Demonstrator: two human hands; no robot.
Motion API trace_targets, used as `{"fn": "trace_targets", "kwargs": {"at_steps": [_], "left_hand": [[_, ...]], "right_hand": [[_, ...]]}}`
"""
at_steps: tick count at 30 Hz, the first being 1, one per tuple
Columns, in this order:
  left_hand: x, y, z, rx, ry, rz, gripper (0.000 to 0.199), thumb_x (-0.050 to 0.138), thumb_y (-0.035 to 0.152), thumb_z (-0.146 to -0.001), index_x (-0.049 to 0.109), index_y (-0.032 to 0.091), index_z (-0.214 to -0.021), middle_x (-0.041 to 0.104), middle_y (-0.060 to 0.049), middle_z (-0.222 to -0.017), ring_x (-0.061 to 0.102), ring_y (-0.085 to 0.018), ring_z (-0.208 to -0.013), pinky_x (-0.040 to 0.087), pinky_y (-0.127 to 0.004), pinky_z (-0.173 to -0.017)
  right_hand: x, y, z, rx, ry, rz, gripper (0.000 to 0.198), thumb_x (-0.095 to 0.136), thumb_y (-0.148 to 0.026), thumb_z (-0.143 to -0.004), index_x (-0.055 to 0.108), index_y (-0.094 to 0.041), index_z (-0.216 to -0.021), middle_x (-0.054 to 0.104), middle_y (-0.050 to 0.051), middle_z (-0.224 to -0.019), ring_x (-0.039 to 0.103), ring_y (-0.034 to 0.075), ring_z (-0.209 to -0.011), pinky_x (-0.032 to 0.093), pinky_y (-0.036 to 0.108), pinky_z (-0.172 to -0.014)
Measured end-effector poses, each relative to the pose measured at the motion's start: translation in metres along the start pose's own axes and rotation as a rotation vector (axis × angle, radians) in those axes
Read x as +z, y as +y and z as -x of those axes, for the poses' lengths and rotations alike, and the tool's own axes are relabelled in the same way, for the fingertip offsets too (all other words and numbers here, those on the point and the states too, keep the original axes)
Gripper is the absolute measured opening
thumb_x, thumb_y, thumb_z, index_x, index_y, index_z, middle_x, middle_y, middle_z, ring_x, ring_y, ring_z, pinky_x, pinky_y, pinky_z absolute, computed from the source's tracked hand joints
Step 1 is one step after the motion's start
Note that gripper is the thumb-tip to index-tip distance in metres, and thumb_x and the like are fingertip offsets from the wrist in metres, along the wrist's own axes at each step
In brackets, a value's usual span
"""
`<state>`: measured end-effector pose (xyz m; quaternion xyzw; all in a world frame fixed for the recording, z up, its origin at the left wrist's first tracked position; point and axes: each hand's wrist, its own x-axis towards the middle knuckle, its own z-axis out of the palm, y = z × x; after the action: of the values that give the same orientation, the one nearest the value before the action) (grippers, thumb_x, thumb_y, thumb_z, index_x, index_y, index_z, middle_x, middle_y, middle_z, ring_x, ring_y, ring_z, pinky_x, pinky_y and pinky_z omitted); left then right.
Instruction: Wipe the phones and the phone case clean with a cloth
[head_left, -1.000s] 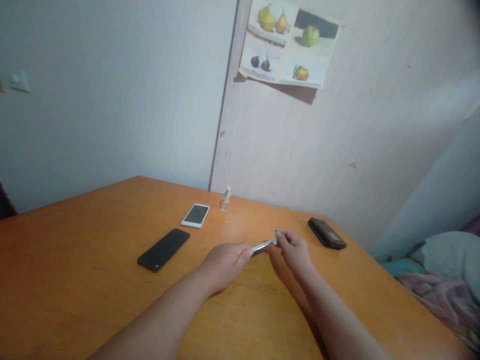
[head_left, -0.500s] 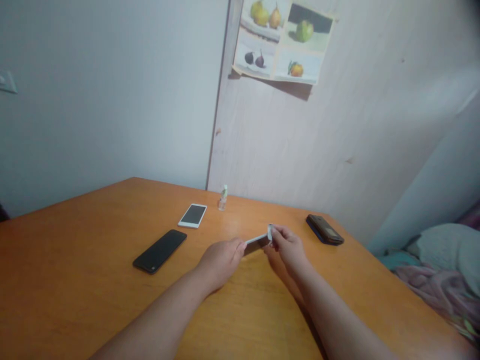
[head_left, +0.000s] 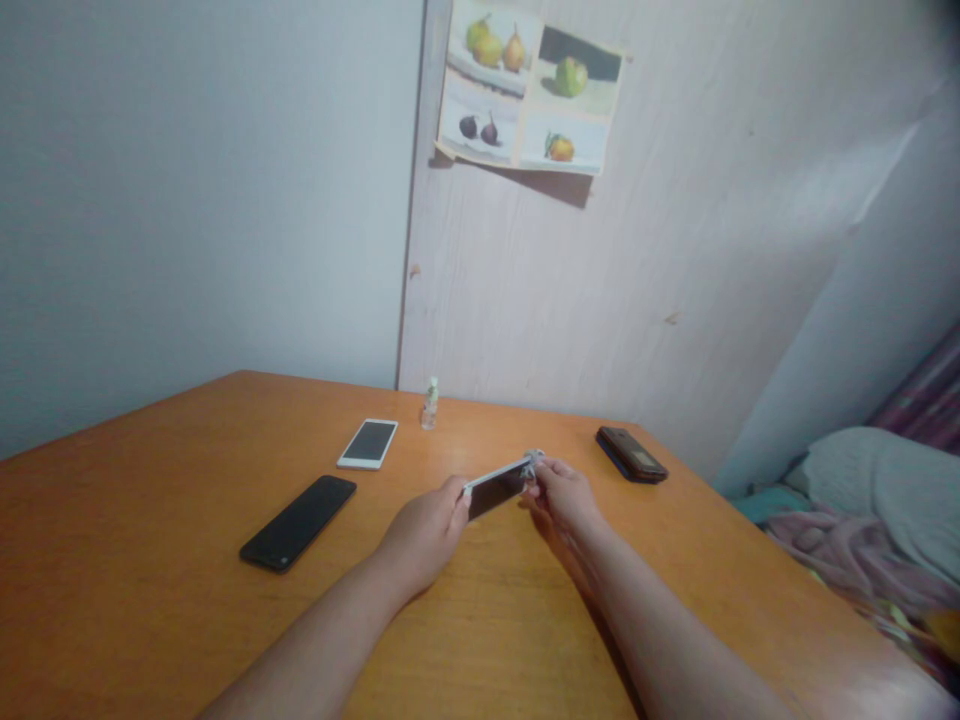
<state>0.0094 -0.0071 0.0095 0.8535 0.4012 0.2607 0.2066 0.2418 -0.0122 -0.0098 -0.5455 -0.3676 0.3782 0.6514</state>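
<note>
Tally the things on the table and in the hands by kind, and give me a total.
Phones lying flat: 2 (white phone, black phone)
Phone-like device, left hand: 1
Small bottle: 1
Pale wipe or cloth, right hand: 1
Brown-topped stack, counted as one: 1
Total: 6

Table: smooth wood look, soft sheen. Held phone: dark, glassy, smooth along the edge. Wad against it: crumpled, cloth or tissue, cannot tell which. Black phone: smooth, glassy. Small bottle: clear, plastic-looking. Poster: paper. Wall: matt. Pink blanket: rumpled cloth.
</note>
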Motion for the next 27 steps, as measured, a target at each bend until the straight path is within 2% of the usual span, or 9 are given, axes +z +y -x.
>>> {"fn": "trace_targets", "kwargs": {"at_steps": [5,7,10,12,15,18,23,27], "left_hand": [[0.0,-0.002,0.0,-0.016,0.043,0.13,0.022,0.039,0.037,-0.098,0.051,0.023,-0.086,0.063,-0.002,-0.072,0.06,-0.02,-0.067,0.03,-0.027,-0.06],[-0.001,-0.001,0.0,-0.016,0.044,0.193,0.023,0.039,0.037,-0.098,0.05,0.023,-0.083,0.061,-0.001,-0.069,0.059,-0.019,-0.065,0.031,-0.027,-0.059],[0.0,0.002,0.0,-0.001,0.038,0.3,0.026,0.039,0.04,-0.098,0.05,0.023,-0.08,0.061,0.0,-0.067,0.059,-0.018,-0.064,0.034,-0.027,-0.059],[0.001,0.002,-0.001,-0.003,0.058,0.403,0.029,0.04,0.043,-0.098,0.051,0.022,-0.081,0.062,0.0,-0.066,0.06,-0.018,-0.064,0.038,-0.027,-0.061],[0.003,-0.001,-0.003,-0.066,0.104,0.586,0.032,0.04,0.048,-0.097,0.053,0.021,-0.083,0.063,0.0,-0.066,0.061,-0.017,-0.064,0.044,-0.028,-0.064],[0.003,0.0,-0.003,-0.153,0.12,0.74,0.035,0.043,0.05,-0.095,0.054,0.019,-0.085,0.065,-0.001,-0.066,0.061,-0.017,-0.063,0.046,-0.027,-0.063],[0.0,0.009,-0.001,-0.222,0.104,0.974,0.035,0.052,0.051,-0.09,0.057,0.016,-0.092,0.067,-0.003,-0.072,0.062,-0.015,-0.065,0.046,-0.024,-0.061],[0.0,0.006,-0.002,-0.253,0.113,1.059,0.036,0.056,0.051,-0.088,0.058,0.015,-0.091,0.068,-0.004,-0.074,0.063,-0.015,-0.066,0.046,-0.025,-0.062]], "right_hand": [[-0.008,0.009,-0.002,0.123,-0.08,0.083,0.02,0.067,-0.028,-0.068,0.053,-0.019,-0.058,0.053,-0.002,-0.039,0.032,0.005,-0.027,0.017,0.018,-0.03],[-0.01,0.005,-0.002,0.11,-0.076,0.091,0.02,0.068,-0.03,-0.068,0.054,-0.019,-0.06,0.053,-0.002,-0.039,0.035,0.006,-0.028,0.019,0.018,-0.031],[-0.013,-0.009,-0.002,0.027,-0.043,0.07,0.023,0.07,-0.037,-0.069,0.056,-0.018,-0.066,0.054,-0.004,-0.044,0.042,0.007,-0.035,0.026,0.017,-0.035],[-0.014,-0.017,0.0,-0.023,-0.016,0.057,0.025,0.071,-0.038,-0.07,0.058,-0.017,-0.069,0.055,-0.005,-0.047,0.042,0.006,-0.039,0.026,0.016,-0.037],[-0.013,-0.022,0.003,-0.036,0.016,0.053,0.026,0.074,-0.037,-0.068,0.058,-0.017,-0.065,0.054,-0.005,-0.047,0.041,0.005,-0.039,0.024,0.017,-0.037],[-0.007,-0.022,0.007,-0.014,0.002,0.029,0.027,0.074,-0.037,-0.069,0.057,-0.017,-0.063,0.055,-0.002,-0.049,0.042,0.007,-0.04,0.026,0.018,-0.036],[0.008,-0.021,0.022,0.012,-0.098,-0.098,0.029,0.074,-0.042,-0.073,0.058,-0.018,-0.07,0.063,0.001,-0.063,0.049,0.008,-0.046,0.034,0.018,-0.037],[0.033,-0.011,0.049,0.141,-0.294,-0.203,0.035,0.074,-0.047,-0.076,0.056,-0.018,-0.07,0.057,-0.003,-0.051,0.045,0.007,-0.038,0.032,0.018,-0.036]]}}
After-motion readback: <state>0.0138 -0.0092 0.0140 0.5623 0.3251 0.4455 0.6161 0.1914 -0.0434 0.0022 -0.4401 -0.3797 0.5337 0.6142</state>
